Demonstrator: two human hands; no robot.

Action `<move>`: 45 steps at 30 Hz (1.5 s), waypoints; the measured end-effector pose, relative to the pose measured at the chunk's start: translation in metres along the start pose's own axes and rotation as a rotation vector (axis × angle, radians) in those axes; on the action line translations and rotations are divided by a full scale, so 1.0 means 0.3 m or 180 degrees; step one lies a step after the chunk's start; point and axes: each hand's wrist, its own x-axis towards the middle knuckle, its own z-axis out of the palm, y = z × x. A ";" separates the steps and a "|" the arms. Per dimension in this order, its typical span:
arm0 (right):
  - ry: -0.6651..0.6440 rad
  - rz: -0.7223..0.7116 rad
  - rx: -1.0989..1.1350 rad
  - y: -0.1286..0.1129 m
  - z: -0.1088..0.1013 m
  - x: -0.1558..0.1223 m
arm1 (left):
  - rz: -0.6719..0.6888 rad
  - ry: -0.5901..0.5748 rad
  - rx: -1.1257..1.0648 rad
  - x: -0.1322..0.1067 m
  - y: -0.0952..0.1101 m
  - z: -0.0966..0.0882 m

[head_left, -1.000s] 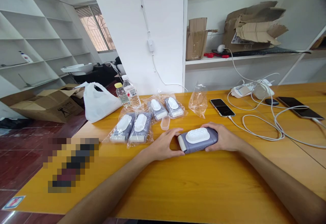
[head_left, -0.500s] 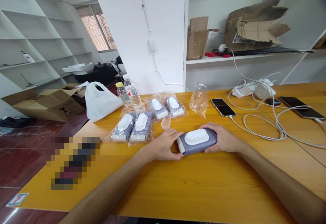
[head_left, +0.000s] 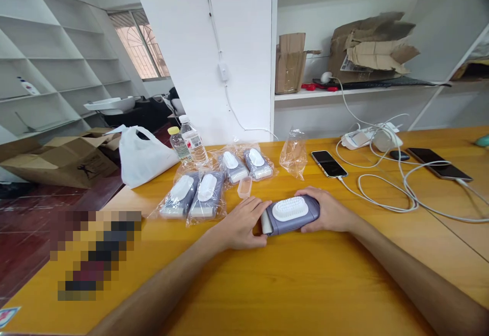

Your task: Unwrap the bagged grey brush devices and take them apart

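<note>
Clasping the unwrapped grey brush unit flat on the table with left hand and right hand, closing a grip round each end; leaving four bagged units sealed behind it.

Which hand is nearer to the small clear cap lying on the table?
Left. The left hand is close by the cap, on its near side; the right hand holds the grey device's other end, farther off.
</note>
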 end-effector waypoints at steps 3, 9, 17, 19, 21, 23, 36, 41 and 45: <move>-0.0038 -0.0002 0.0059 0.005 -0.004 0.001 | -0.0061 0.0012 -0.0045 -0.001 -0.008 0.005; -0.0042 0.0034 0.0157 0.011 -0.008 0.003 | -0.0129 0.0035 -0.0297 0.001 -0.021 0.013; -0.0067 0.0051 0.0166 0.000 -0.013 0.005 | -0.0224 -0.0038 -0.0490 -0.005 -0.033 0.006; -0.0072 0.0050 0.0173 -0.004 -0.014 0.005 | -0.0177 -0.0098 -0.0481 -0.005 -0.033 -0.001; -0.0080 0.0041 0.0181 -0.006 -0.015 0.005 | -0.0136 -0.0111 -0.0456 -0.004 -0.032 -0.005; -0.0084 0.0031 0.0168 -0.008 -0.016 0.004 | -0.0094 -0.0087 -0.0419 -0.003 -0.030 -0.007; -0.0060 0.0046 0.0134 0.000 -0.009 0.004 | -0.0148 0.0081 0.0104 0.001 -0.003 0.016; -0.0091 0.0045 0.0127 -0.005 -0.013 0.005 | -0.0223 0.0046 -0.0109 0.002 -0.010 0.016; -0.0120 0.0071 0.0157 -0.011 -0.019 0.005 | -0.0238 0.0073 -0.0205 0.000 -0.017 0.019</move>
